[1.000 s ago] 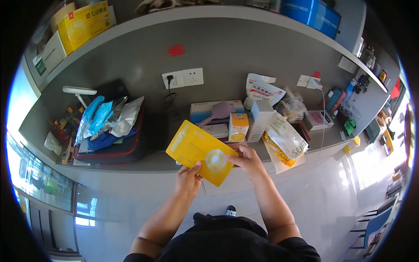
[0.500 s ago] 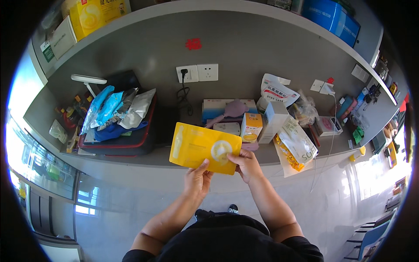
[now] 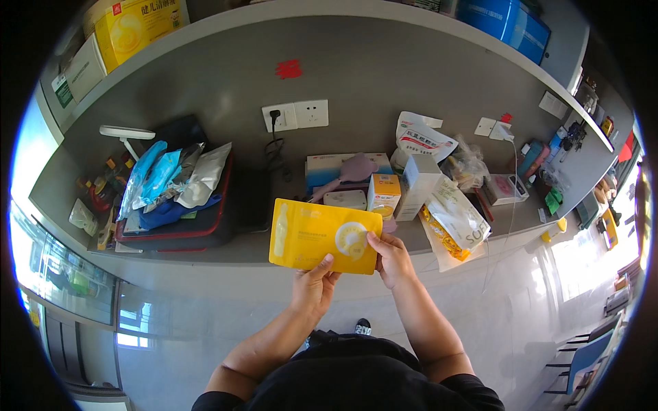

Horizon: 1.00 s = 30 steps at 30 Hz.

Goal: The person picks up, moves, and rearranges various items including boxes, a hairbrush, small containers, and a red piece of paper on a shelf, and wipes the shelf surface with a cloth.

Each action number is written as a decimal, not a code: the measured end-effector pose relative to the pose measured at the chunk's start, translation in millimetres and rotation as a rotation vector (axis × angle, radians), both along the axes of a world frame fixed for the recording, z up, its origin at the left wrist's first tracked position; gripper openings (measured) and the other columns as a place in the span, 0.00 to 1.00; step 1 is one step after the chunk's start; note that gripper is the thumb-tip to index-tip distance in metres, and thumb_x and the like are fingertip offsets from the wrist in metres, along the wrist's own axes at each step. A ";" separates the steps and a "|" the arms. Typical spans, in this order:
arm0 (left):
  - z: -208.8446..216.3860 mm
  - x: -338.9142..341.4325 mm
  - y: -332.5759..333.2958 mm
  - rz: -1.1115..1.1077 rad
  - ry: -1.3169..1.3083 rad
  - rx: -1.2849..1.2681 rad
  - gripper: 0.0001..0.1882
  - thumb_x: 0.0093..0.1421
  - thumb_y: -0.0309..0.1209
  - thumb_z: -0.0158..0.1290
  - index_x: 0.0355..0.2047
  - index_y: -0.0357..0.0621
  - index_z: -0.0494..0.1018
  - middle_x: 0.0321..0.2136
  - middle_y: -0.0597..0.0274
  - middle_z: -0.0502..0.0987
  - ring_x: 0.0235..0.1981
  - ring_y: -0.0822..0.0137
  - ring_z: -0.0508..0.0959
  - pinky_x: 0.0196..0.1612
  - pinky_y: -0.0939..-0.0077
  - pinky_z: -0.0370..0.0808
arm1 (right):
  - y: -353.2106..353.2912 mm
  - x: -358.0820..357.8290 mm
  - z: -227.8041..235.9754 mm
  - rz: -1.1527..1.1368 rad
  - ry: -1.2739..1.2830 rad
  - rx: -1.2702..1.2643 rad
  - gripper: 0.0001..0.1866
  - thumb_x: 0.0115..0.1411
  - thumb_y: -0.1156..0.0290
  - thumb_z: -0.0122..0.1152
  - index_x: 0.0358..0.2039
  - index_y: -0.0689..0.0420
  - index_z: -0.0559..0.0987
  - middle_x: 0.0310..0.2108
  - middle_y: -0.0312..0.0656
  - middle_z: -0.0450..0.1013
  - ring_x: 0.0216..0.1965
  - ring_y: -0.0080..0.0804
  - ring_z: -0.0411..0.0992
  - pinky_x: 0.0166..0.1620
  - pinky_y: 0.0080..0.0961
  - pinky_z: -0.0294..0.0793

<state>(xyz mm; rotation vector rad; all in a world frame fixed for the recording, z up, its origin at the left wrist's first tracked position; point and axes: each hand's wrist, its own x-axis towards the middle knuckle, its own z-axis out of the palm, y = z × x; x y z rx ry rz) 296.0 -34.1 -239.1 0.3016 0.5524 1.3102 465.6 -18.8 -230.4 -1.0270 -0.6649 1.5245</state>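
Observation:
A flat yellow pouch (image 3: 308, 236) with a round pale emblem is held up between my two hands, in front of the shelf. My left hand (image 3: 317, 282) pinches its lower edge near the middle, thumb on the front face. At the pouch's right edge my right hand (image 3: 392, 260) grips it, the thumb lying beside the emblem. Fingers of both hands are partly hidden behind the pouch. Just beyond it on the shelf stand a small orange-and-white box (image 3: 384, 195), a tall white box (image 3: 419, 185) and a mauve hairbrush-like item (image 3: 353, 171).
Blue and silver packets (image 3: 171, 175) lie heaped on a black case with red trim (image 3: 171, 238) at the left. White tissue pack (image 3: 458, 216) and a white pouch (image 3: 421, 137) sit to the right. A white cable (image 3: 513, 185) hangs over the shelf edge. Above runs an upper shelf (image 3: 329, 14).
The pouch has turned slightly, so its edges are more level. My right hand has shifted a little on its right edge. The whole view has moved slightly, with the shelf appearing further left.

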 end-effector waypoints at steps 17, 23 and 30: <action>32.8 31.9 38.7 0.063 0.103 0.017 0.16 0.56 0.25 0.58 0.46 0.42 0.70 0.42 0.63 0.76 0.42 0.67 0.77 0.44 0.72 0.77 | -14.4 22.4 9.4 -0.146 0.011 0.100 0.15 0.58 0.67 0.63 0.42 0.63 0.76 0.37 0.39 0.77 0.35 0.23 0.75 0.38 0.19 0.73; 55.4 50.8 61.7 -0.096 0.226 0.065 0.19 0.58 0.33 0.58 0.47 0.41 0.69 0.42 0.62 0.75 0.42 0.66 0.77 0.43 0.69 0.77 | -4.6 29.2 6.4 -0.300 0.061 0.193 0.15 0.58 0.69 0.63 0.42 0.65 0.75 0.38 0.42 0.76 0.37 0.25 0.75 0.40 0.20 0.74; 46.8 69.5 91.1 -0.235 0.528 0.192 0.24 0.61 0.27 0.51 0.57 0.37 0.63 0.42 0.61 0.73 0.44 0.68 0.75 0.43 0.71 0.74 | 19.6 13.4 17.7 -0.384 0.355 0.128 0.15 0.61 0.76 0.53 0.47 0.66 0.68 0.44 0.47 0.72 0.45 0.38 0.74 0.46 0.33 0.77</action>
